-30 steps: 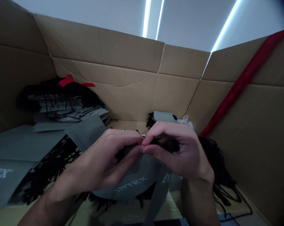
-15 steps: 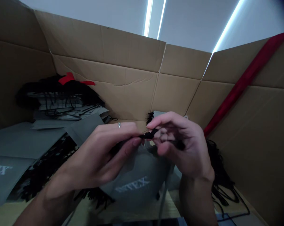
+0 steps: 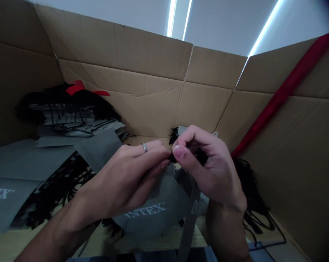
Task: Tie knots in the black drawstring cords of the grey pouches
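My left hand [image 3: 138,171], with a ring on one finger, pinches a black cord [image 3: 172,158] between thumb and forefinger. The thumb and fingertips of my right hand [image 3: 208,160] are closed on the same cord, close to the left fingertips. More black cord is bunched in the right palm. Below my hands lies a grey fabric piece [image 3: 153,220] printed INTEX. A narrow grey strip [image 3: 189,222] with a small white mark hangs below my right hand; what holds its top is hidden.
At the back left, a stack of grey pieces with black cords [image 3: 71,112] has red strips [image 3: 76,88] on top. More grey INTEX pieces [image 3: 17,160] lie at left. Loose black cords [image 3: 249,189] lie at right. Cardboard walls [image 3: 145,87] surround the work surface, a red band [image 3: 284,91] crossing one.
My right thumb and fingers have closed onto the cord, and my hands have come closer together. The grey strip has turned to show its flat side.
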A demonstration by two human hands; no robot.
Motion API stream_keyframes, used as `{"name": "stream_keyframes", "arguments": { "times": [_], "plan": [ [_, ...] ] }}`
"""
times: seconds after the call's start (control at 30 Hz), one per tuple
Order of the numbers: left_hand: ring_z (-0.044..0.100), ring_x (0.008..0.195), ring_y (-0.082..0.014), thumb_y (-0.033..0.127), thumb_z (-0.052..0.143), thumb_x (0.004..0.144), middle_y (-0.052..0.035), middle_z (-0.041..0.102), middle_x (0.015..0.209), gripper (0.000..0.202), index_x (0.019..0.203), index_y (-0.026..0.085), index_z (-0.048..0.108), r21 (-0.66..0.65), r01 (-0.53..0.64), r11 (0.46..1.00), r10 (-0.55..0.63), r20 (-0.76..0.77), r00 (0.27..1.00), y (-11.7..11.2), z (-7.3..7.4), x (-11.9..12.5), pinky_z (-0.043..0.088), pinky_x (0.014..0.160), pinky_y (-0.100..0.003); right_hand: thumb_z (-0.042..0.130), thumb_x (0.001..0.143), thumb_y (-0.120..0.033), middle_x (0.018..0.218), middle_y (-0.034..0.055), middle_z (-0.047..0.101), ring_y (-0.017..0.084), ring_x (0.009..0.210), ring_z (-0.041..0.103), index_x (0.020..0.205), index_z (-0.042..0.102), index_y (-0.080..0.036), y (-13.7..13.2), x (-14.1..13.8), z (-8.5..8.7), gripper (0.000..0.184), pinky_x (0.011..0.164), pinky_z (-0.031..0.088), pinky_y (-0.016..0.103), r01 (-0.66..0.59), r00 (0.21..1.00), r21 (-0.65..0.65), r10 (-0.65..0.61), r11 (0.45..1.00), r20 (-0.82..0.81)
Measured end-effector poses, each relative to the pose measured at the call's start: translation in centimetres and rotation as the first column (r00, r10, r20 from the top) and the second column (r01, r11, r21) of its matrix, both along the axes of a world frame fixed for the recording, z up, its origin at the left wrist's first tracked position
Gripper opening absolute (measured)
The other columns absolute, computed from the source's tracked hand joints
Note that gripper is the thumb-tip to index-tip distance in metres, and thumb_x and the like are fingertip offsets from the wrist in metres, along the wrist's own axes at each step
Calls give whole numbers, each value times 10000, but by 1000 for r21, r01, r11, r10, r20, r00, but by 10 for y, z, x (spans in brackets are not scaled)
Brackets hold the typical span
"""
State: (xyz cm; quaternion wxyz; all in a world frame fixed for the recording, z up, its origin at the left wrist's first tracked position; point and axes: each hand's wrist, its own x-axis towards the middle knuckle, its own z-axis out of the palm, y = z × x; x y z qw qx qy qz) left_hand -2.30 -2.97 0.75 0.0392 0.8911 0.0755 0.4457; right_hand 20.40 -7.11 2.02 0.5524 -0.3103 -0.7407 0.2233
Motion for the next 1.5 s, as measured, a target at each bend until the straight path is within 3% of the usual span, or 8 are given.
{"name": "stream_keyframes", "arguments": {
  "times": [0.13, 0.33, 0.47, 0.7, 0.97, 1.07, 1.23, 1.5],
  "plan": [
    [461, 668, -139, 84, 541, 1170, 32, 523, 853, 197, 1043, 228, 586, 13, -37, 999, 37, -15, 999, 0, -1, 1, 363, 601, -315, 899, 1094, -288, 763, -46, 613, 114, 675, 527, 885, 673, -218, 1, 2, 0, 315, 607, 434, 232, -29, 998, -33, 30, 999, 57],
    [596, 737, -127, 71, 558, 1165, -3, 729, 977, 174, 1176, 210, 664, -37, 45, 998, -43, 69, 997, 4, -4, 8, 435, 651, -277, 812, 1170, -359, 768, -34, 621, 130, 650, 517, 946, 674, -235, 1, 4, -3, 291, 591, 443, 256, -74, 997, -19, 74, 997, -8],
    [524, 680, -112, 73, 561, 1174, 27, 638, 884, 174, 1117, 203, 663, -92, 23, 996, -20, 38, 999, 2, -2, 8, 414, 628, -266, 818, 1166, -341, 778, -27, 613, 137, 665, 521, 946, 680, -236, -5, 6, -5, 280, 581, 443, 257, -77, 997, -54, 78, 996, 16],
    [495, 723, -116, 115, 552, 1178, 30, 555, 850, 197, 1021, 181, 651, -129, 120, 984, -107, 106, 989, 0, 2, 9, 429, 672, -280, 778, 1189, -273, 870, -12, 687, 134, 719, 572, 1041, 736, -233, 2, 5, -11, 158, 632, 481, 252, -179, 982, -61, 174, 982, -71],
    [675, 812, -158, 124, 578, 1187, -24, 739, 964, 201, 1089, 201, 735, -249, 234, 940, -213, 109, 971, 4, 6, 1, 547, 718, -297, 756, 1208, -350, 862, 4, 724, 148, 699, 640, 1065, 735, -238, 5, 1, -17, 183, 639, 544, 267, -315, 930, -44, 300, 948, -212],
    [703, 852, -169, 132, 588, 1193, -37, 766, 993, 191, 1091, 207, 731, -227, 226, 947, -205, 110, 972, 5, 6, -2, 556, 742, -307, 900, 1116, -352, 891, 7, 733, 151, 720, 647, 1097, 748, -247, 4, 1, -16, 185, 625, 539, 260, -287, 939, -24, 276, 958, -206],
    [682, 854, -176, 155, 555, 1218, -61, 759, 996, 213, 1063, 193, 696, -216, 170, 962, -149, 107, 983, 7, 4, 1, 524, 739, -331, 1173, 801, -308, 958, -1, 740, 150, 754, 679, 1139, 758, -261, 2, -5, -7, 537, 594, 549, 238, -214, 963, -79, 196, 974, -186],
    [519, 723, -144, 119, 539, 1205, 7, 585, 839, 233, 1001, 201, 616, -114, 26, 993, -15, 93, 996, 8, 3, 3, 439, 670, -297, 1092, 913, -306, 970, 2, 749, 125, 679, 585, 1121, 816, -275, 3, -1, -8, 346, 551, 486, 246, -22, 986, 14, 24, 1000, -165]
  ]
}}
